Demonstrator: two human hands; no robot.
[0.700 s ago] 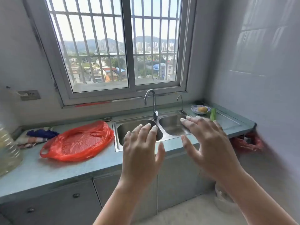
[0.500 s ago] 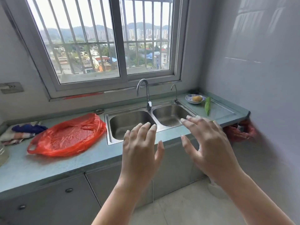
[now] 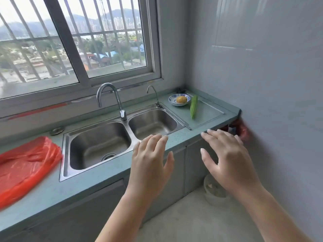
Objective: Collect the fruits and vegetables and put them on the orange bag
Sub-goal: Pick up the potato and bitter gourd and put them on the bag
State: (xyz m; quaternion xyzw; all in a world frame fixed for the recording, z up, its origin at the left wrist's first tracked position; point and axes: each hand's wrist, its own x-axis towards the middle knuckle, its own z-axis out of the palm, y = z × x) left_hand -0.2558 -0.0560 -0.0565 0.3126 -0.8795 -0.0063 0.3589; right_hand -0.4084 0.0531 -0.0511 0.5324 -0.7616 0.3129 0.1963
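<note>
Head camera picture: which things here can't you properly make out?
Head view:
- orange bag: cut off by the left edge.
- yellow fruit in the bowl: too small to name.
- red thing below the counter: blurred, partly behind its edge.
- pale tub on the floor: partly behind the right hand.

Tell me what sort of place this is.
Most likely a home kitchen: a steel double sink with a tap set in a countertop, cabinet doors below, and a green vegetable beside a bowl.
</note>
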